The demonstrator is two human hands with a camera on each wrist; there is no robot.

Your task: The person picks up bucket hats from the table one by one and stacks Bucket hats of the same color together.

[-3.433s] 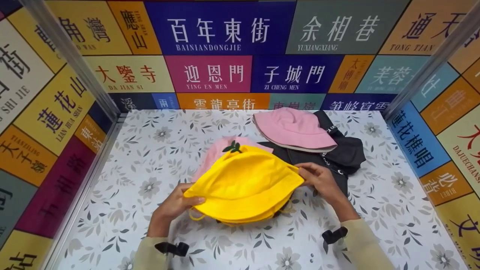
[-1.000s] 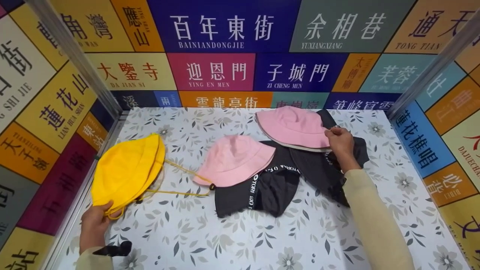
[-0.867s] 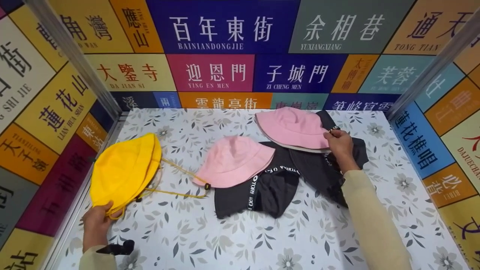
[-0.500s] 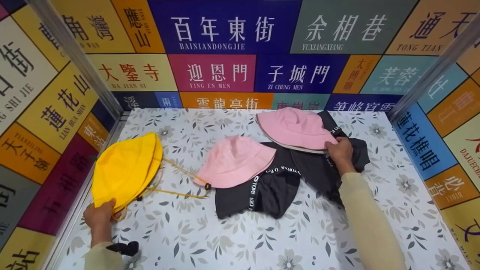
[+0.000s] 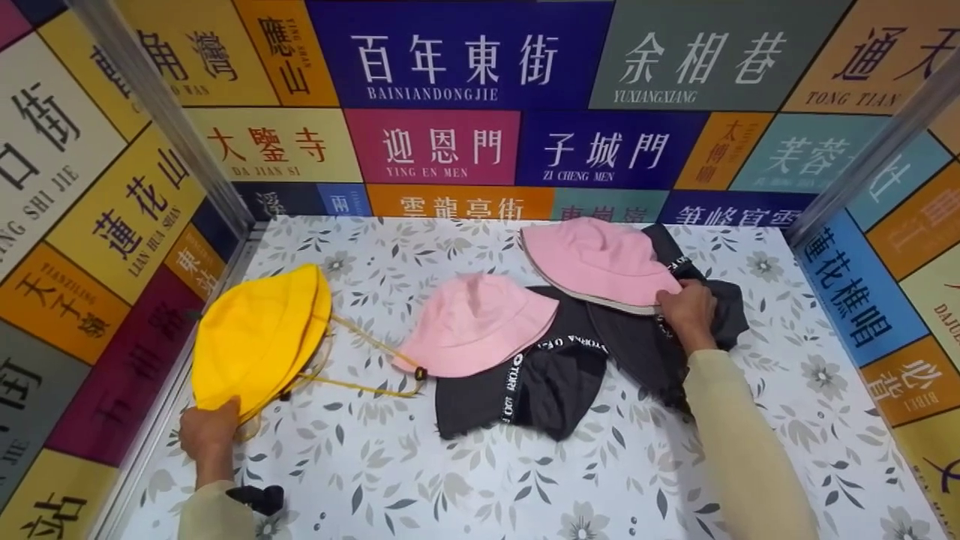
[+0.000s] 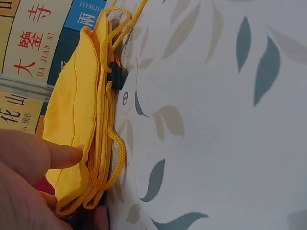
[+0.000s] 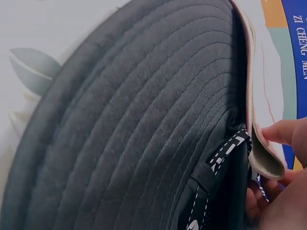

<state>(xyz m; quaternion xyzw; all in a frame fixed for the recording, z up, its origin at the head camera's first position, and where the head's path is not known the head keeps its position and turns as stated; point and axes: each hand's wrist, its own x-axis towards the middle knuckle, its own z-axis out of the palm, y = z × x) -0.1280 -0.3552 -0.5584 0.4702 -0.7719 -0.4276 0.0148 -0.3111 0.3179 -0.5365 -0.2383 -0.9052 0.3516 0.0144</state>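
Observation:
At the left of the table, my left hand [image 5: 210,433] pinches the lower brim of a folded yellow bucket hat [image 5: 259,337]. The left wrist view shows the thumb lying on the yellow cloth [image 6: 72,115], next to a looped cord with a black cord stopper [image 6: 115,75]. My right hand [image 5: 688,309] pinches the brim corner of a pink bucket hat [image 5: 600,259] at the back right. That hat lies over a black hat [image 5: 637,352] with a stitched brim [image 7: 129,105] and a lettered band. Seen from the right wrist, the pink hat's pale brim edge [image 7: 268,165] sits between thumb and fingers.
A second pink bucket hat [image 5: 476,322] lies mid-table, partly over another black hat [image 5: 562,390] with white lettering. The yellow hat's chin cord [image 5: 360,388] stretches across to this pair. Printed sign panels [image 5: 442,146] wall in the flower-patterned table [image 5: 390,480].
The yellow hat, earlier held by both hands over the middle, has moved left in my left hand. My right hand has let go of it and taken the back pink hat's brim.

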